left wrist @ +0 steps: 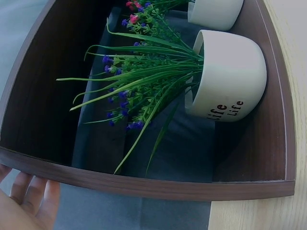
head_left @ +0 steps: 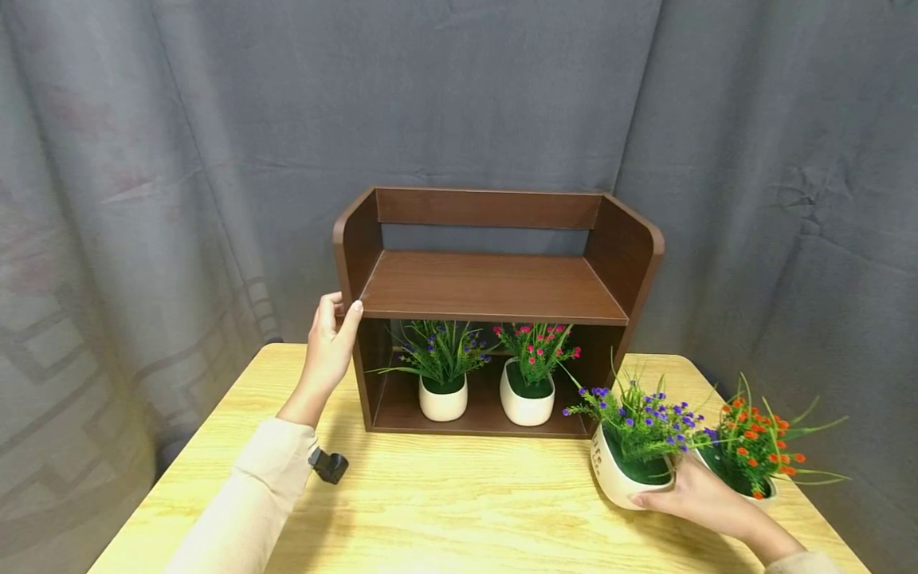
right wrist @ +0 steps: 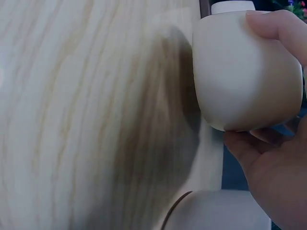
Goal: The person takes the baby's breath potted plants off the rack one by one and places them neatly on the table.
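My right hand (head_left: 692, 494) grips a white pot of purple flowers (head_left: 631, 470) in front of the shelf's right end. In the right wrist view the thumb lies on the pot's (right wrist: 244, 72) rim side, with fingers under its other side; it appears raised above the table. My left hand (head_left: 331, 339) holds the left side panel of a dark brown two-tier shelf (head_left: 495, 287), thumb at the front edge and fingers on the outer face. In the lower tier stand a white pot with blue-purple flowers (head_left: 443, 401) and another with pink flowers (head_left: 527, 405).
A white pot with orange flowers (head_left: 753, 446) stands at the table's right, partly behind my right hand. The shelf sits on a light wood table (head_left: 445, 502). Grey curtains (head_left: 502, 96) hang behind and at both sides.
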### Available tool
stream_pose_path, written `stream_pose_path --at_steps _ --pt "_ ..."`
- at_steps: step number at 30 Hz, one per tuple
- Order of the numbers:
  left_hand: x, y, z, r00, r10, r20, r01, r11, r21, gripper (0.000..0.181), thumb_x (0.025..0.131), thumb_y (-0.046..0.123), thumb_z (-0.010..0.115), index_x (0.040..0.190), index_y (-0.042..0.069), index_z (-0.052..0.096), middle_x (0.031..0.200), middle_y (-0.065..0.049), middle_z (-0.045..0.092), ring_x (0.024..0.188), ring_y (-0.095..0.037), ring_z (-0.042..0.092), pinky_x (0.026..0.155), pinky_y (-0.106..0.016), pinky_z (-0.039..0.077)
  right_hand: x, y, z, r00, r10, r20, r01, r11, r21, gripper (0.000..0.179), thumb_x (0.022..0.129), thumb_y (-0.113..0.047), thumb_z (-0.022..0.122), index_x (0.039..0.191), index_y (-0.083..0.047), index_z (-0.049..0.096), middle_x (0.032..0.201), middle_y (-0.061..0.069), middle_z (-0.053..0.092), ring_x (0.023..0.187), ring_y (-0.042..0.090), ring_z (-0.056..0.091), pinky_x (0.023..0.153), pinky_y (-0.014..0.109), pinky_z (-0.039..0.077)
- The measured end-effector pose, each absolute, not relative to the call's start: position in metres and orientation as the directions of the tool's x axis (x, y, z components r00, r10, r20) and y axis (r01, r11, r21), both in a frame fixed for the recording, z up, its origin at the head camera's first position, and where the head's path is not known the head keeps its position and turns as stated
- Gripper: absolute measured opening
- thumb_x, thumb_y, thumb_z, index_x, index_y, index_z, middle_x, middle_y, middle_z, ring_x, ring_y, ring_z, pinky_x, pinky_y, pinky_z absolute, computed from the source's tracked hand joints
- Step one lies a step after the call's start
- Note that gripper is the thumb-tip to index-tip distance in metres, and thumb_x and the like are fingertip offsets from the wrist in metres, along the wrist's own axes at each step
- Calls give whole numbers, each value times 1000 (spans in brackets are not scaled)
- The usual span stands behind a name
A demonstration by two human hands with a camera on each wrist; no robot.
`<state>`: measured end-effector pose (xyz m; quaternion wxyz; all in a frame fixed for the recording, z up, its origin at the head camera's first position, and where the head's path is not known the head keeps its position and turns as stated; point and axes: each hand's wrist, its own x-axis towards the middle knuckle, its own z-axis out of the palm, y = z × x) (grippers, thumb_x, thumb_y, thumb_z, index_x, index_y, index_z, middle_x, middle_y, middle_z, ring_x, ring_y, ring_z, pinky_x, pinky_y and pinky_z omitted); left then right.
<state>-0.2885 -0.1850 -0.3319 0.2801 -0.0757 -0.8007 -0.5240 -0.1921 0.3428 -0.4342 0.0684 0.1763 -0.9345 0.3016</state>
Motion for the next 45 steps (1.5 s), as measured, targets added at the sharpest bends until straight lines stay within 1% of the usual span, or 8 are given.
stream_pose_path --at_steps 3,9,18,23,28,34,38,45 --pt "-289 -184 -332 -829 -174 531 418 438 796 40 105 33 51 131 3 45 121 -18 49 113 -31 49 95 -47 38 -192 345 -438 -925 -286 249 -377 752 -540 86 70 -29 91 132 13 49 122 21 63 105 3 54 87 15 43" --pt "-288 -184 -332 -830 -179 528 414 436 799 40 105 32 52 131 3 45 122 -19 49 113 -32 48 96 -47 38 -193 349 -444 -926 -279 253 -376 730 -572 92 71 -26 92 139 10 43 130 26 58 114 -1 50 89 8 36" --pt "-287 -182 -332 -826 -177 535 421 437 795 39 106 32 50 131 3 46 119 -16 50 111 -29 49 93 -45 38 -195 355 -449 -920 -300 253 -392 687 -611 80 72 -20 91 134 9 49 126 20 62 110 -2 52 88 12 41" --pt "-288 -182 -331 -823 -173 541 430 433 792 39 106 31 49 131 2 46 119 -16 50 110 -29 49 92 -44 38 -194 357 -452 -906 -309 289 -423 650 -631 86 71 -15 91 138 9 43 130 25 57 115 -7 47 91 7 34" --pt "-288 -183 -332 -818 -176 548 438 427 791 39 106 32 50 131 2 46 119 -16 51 109 -29 50 91 -43 38 -194 358 -452 -915 -310 259 -403 647 -647 89 74 -16 89 141 12 38 134 30 53 116 -10 42 91 7 33" --pt "-289 -183 -332 -818 -180 546 434 429 792 39 106 31 50 131 1 46 119 -17 51 109 -29 50 92 -43 38 -195 359 -450 -911 -320 262 -411 627 -662 98 73 -15 89 147 10 30 141 32 45 121 -17 31 95 4 25" --pt "-288 -183 -332 -819 -182 545 432 430 793 39 106 31 50 131 1 46 119 -17 51 109 -29 50 92 -43 38 -196 359 -449 -902 -335 273 -428 607 -669 98 74 -13 88 148 9 29 142 32 43 122 -17 30 95 3 24" --pt "-288 -183 -331 -823 -184 538 423 435 795 40 106 31 49 132 1 45 119 -17 51 109 -29 50 91 -43 38 -196 358 -448 -930 -306 205 -361 642 -677 97 77 -18 87 148 12 27 144 35 40 121 -21 24 93 2 23"
